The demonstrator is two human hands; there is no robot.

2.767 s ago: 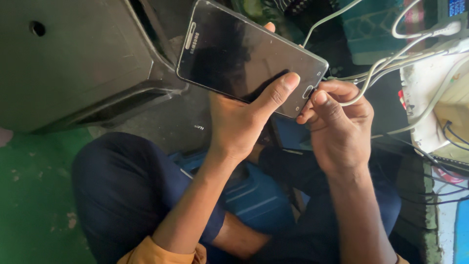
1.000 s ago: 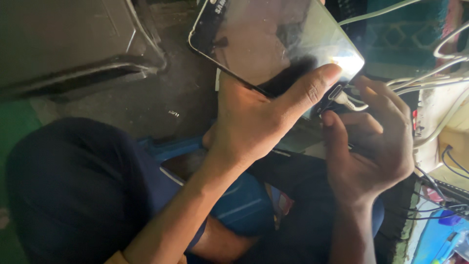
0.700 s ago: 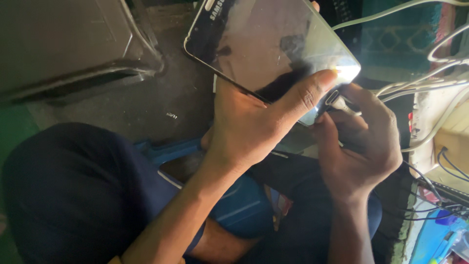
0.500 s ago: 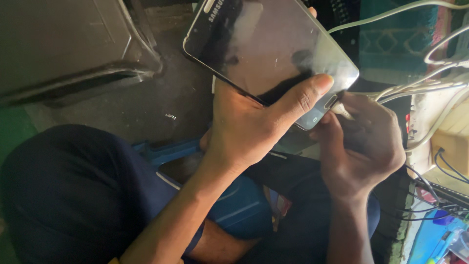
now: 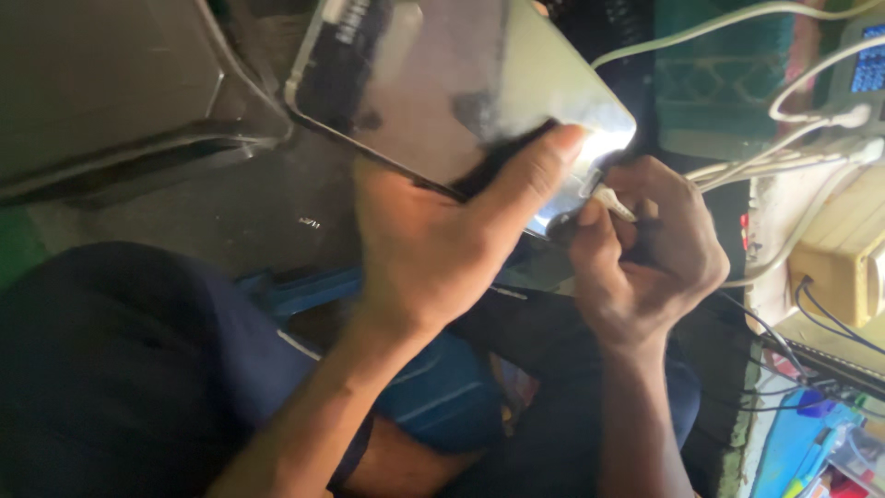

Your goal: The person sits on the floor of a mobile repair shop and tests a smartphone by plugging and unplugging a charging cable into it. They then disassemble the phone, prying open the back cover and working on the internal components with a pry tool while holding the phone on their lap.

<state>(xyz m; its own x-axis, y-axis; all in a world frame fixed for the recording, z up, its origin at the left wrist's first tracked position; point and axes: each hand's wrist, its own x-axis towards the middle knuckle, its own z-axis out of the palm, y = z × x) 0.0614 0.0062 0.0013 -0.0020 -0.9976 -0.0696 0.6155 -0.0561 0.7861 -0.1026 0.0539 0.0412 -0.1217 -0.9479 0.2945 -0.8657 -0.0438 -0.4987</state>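
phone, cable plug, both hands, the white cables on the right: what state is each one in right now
phone: held up off the lap, tilted, screen dark with glare
left hand: gripping the phone, thumb across the glass
right hand: pinching the white plug
white plug: at the phone's bottom edge; whether it is seated cannot be told
white cables: bunched, running to the right
beige box: dark wires plugged into it

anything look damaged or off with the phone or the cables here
No damage shows. The phone in the left hand has a smudged, glare-washed screen. The right hand holds a white plug at its bottom edge. White cables lie tangled at right.
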